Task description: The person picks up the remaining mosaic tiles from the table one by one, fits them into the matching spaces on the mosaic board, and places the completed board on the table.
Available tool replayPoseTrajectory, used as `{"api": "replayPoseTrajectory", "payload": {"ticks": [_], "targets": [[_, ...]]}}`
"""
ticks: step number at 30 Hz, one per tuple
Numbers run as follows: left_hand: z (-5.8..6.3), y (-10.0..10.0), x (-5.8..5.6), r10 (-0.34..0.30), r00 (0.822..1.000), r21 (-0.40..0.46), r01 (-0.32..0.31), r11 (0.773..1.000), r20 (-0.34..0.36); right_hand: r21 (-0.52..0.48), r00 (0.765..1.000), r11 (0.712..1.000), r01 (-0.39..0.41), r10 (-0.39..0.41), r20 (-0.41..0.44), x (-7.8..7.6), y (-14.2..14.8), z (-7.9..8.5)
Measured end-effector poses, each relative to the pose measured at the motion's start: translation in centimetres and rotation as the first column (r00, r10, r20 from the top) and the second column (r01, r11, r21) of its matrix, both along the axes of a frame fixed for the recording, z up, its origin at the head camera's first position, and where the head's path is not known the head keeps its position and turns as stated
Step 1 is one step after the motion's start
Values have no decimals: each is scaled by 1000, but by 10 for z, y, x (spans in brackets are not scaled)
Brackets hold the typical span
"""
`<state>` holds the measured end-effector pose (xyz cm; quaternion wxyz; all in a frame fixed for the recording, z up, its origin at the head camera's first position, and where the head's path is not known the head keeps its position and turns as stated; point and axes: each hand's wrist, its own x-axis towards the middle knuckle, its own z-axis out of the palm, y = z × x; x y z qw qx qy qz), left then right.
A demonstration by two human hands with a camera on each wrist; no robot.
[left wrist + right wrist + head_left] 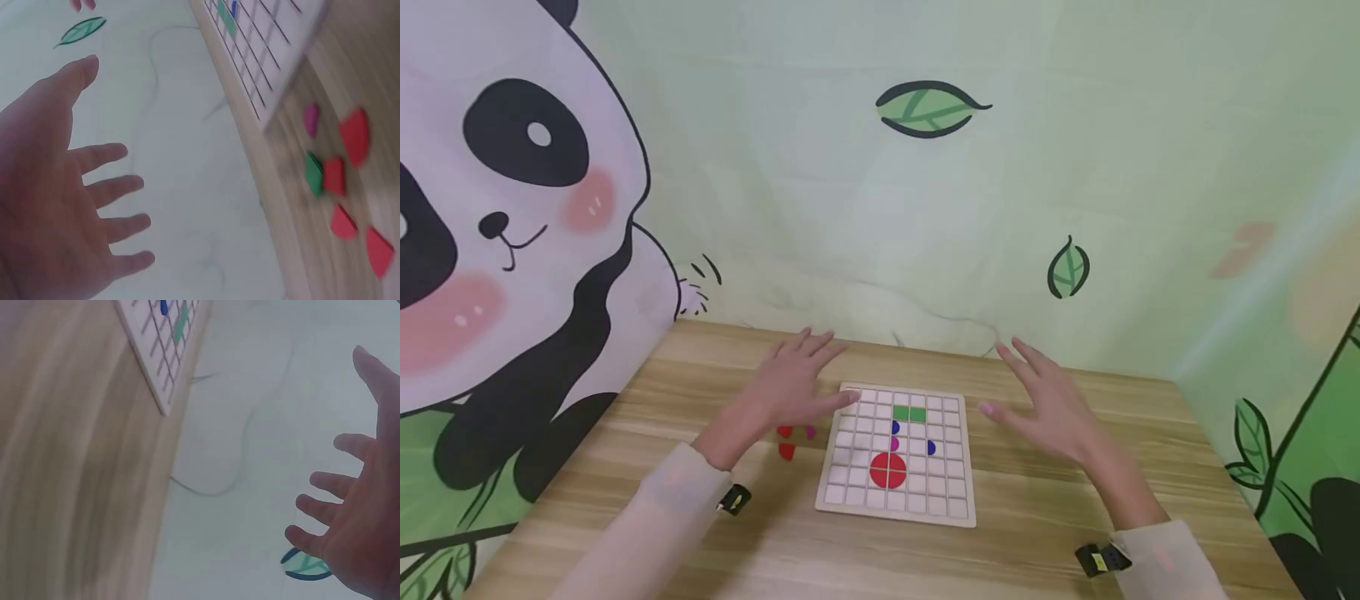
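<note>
A white grid board lies on the wooden table between my two hands. On its squares sit a red circle made of quarter pieces, two green squares, two blue half-round pieces and a magenta piece. My left hand is held over the board's left edge, fingers spread, with nothing in it. To the right of the board my right hand hovers with its fingers extended and holds nothing.
Several loose red pieces, a green piece and a magenta piece lie left of the board, partly hidden under my left hand in the head view. A wall cloth with a panda print rises behind the wooden table.
</note>
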<state>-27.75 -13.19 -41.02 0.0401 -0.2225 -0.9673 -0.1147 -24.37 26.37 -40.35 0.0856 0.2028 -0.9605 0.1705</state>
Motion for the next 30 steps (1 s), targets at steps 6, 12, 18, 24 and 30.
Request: {"api": "replayPoseTrajectory", "payload": {"ticks": [6,12,18,24,30], "targets": [[-11,-30,1,-8,1000,57,8,998,-1,-88,998,996,-30,36,60,1,-5,-29],[-33,-50,0,-13,999,73,10,997,40,-119,993,993,-26,39,113,3,-13,-60],[-58,-59,-7,39,994,117,-51,992,98,-35,977,998,-51,57,207,3,-19,-74],[-79,-59,-13,77,991,99,-88,991,112,-5,964,997,-77,76,256,4,-23,-85],[-84,-58,-12,112,985,105,-126,986,128,3,952,995,-99,94,290,6,-29,-89]]}}
